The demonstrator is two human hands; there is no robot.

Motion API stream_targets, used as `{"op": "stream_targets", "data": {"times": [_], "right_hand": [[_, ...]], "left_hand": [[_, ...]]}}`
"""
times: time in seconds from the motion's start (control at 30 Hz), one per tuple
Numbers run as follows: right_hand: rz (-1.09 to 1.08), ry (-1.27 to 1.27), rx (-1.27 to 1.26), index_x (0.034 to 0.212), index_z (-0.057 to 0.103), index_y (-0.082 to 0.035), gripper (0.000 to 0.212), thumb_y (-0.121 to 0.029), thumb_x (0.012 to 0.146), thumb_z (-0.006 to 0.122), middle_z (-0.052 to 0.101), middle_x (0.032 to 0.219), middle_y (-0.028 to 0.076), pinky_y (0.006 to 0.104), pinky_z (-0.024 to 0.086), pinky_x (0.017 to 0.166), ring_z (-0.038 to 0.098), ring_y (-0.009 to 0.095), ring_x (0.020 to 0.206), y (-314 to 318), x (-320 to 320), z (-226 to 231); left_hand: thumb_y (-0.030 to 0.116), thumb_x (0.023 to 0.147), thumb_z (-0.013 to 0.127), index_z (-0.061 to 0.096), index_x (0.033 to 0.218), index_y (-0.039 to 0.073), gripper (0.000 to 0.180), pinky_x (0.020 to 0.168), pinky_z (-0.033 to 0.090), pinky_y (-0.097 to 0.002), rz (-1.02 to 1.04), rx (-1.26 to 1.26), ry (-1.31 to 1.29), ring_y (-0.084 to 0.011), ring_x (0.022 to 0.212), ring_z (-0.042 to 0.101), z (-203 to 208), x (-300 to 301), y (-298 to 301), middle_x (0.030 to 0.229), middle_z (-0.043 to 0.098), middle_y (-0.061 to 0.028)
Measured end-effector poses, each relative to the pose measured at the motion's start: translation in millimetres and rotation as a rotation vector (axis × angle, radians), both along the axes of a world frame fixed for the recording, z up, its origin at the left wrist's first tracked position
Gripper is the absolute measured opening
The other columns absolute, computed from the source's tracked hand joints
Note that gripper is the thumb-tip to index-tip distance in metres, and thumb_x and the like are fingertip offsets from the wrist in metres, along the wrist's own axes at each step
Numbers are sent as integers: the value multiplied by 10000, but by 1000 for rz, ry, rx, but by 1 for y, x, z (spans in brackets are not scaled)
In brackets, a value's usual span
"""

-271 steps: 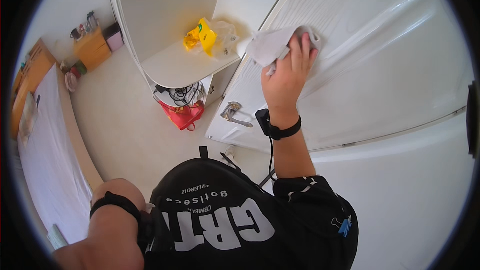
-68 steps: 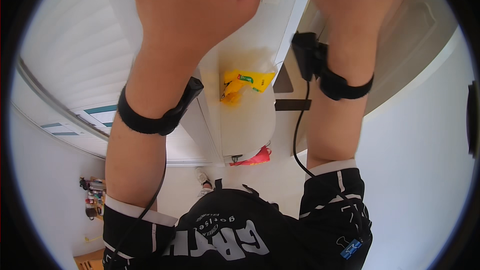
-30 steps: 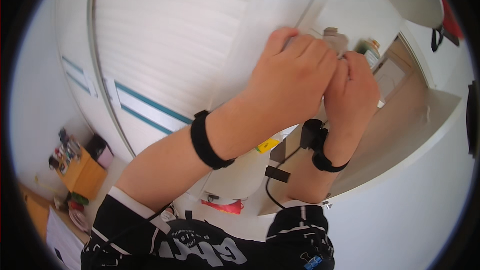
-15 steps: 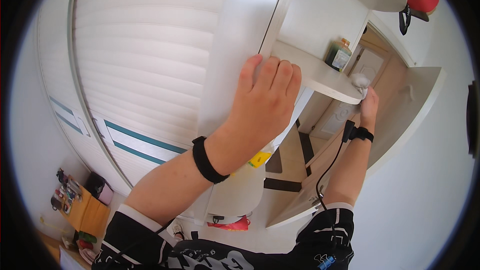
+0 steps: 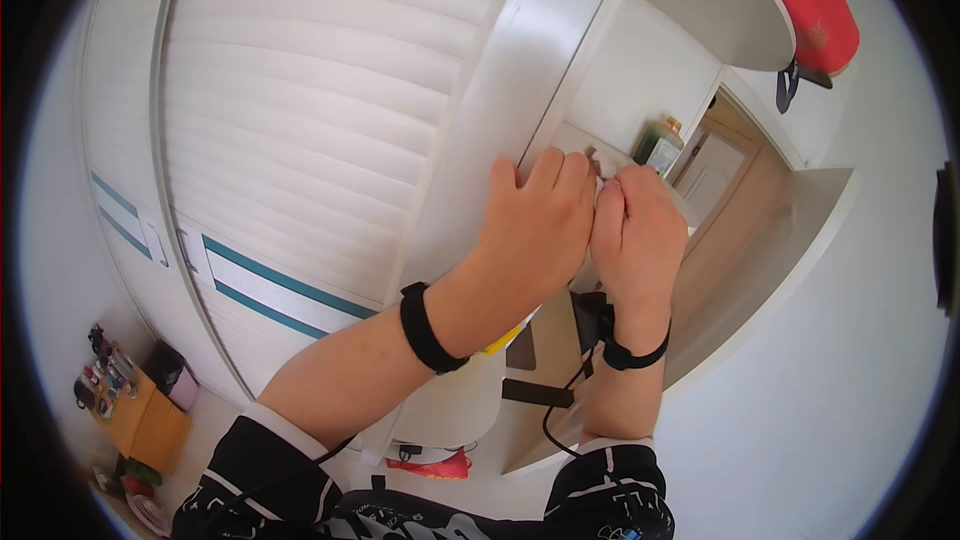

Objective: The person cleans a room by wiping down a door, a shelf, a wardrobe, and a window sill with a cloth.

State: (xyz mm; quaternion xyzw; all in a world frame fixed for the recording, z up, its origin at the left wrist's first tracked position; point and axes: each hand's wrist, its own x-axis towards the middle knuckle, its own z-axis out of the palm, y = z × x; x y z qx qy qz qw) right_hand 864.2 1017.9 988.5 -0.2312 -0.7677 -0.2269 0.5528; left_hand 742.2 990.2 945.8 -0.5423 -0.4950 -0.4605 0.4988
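Observation:
My left hand (image 5: 540, 225) is at the edge of a white corner shelf (image 5: 683, 202), beside the cabinet's side panel. Its fingers bend over the edge, and the thumb is out of sight. Right against it, my right hand (image 5: 640, 230) is closed, fingers curled on the same shelf. A small crumpled white cloth (image 5: 604, 162) shows at its fingertips, mostly covered by the hands; its exact kind is hard to make out. Behind the right hand, a bottle of dark green liquid (image 5: 657, 146) with an orange-brown cap stands on the shelf.
Overhead is another rounded shelf (image 5: 720, 10), with a red bag (image 5: 805, 0) hanging over its outer side. A louvred white sliding door (image 5: 310, 120) fills the left. Below are a lower shelf (image 5: 455, 405) and a red item (image 5: 440, 465). A small wooden cabinet (image 5: 150, 425) stands far left.
My right hand has moved left along the shelf with the white cloth, from the outer end to beside my left hand. The left hand keeps its place at the shelf edge.

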Motion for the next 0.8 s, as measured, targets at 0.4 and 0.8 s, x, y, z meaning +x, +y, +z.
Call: {"op": "stream_targets", "data": {"times": [0.4, 0.8], "right_hand": [[-146, -82, -809, 1050, 725, 7, 296, -228, 956, 570, 695, 814, 36, 281, 484, 682, 623, 120, 752, 166, 151, 52], [372, 256, -785, 1017, 703, -60, 242, -210, 1013, 513, 665, 849, -31, 221, 436, 655, 592, 62, 755, 161, 148, 17]], "left_hand": [[145, 781, 630, 670, 1038, 53, 276, 695, 399, -334, -57, -56, 24, -171, 1008, 585, -4, -2, -7, 991, 596, -36], [121, 759, 763, 672, 1054, 88, 310, 769, 493, -378, -629, -283, 280, -285, 1245, 592, -7, -76, -35, 1273, 598, -123]]}}
